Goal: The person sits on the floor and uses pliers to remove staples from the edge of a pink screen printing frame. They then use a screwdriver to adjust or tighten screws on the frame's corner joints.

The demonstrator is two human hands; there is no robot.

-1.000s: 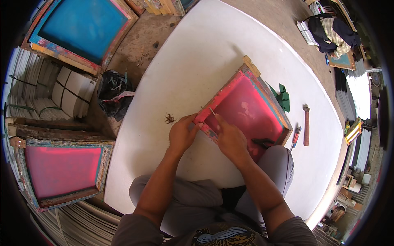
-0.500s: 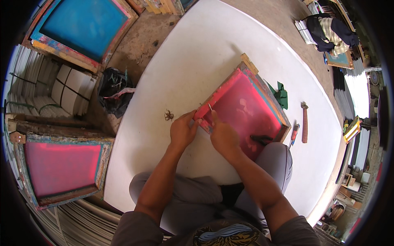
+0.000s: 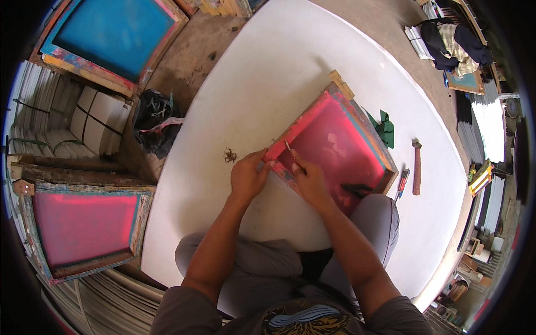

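A silk-screen frame (image 3: 335, 145) with pink mesh and a paint-stained wooden border lies tilted on the white surface, partly against my right knee. My left hand (image 3: 249, 172) grips its left corner, thumb on the border and fingers over the outer edge. In my right hand (image 3: 310, 180) is a slim tool with a thin metal tip (image 3: 287, 144); its tip meets the border's inner edge near that corner. The tool's exact kind is too small to make out. A black-handled tool (image 3: 356, 190) rests on the mesh near my knee.
Right of the frame lie a green cloth (image 3: 385, 130), a hammer (image 3: 416, 167) and a red-and-black utility knife (image 3: 402, 183). Small brown bits (image 3: 229, 155) sit left. Beyond the white surface (image 3: 268, 67) are a blue screen (image 3: 111, 36), another pink screen (image 3: 86, 226) and a black bag (image 3: 153, 125).
My right hand has drawn back slightly toward me and to the right, showing more of the slim tool. My left hand keeps its hold on the corner.
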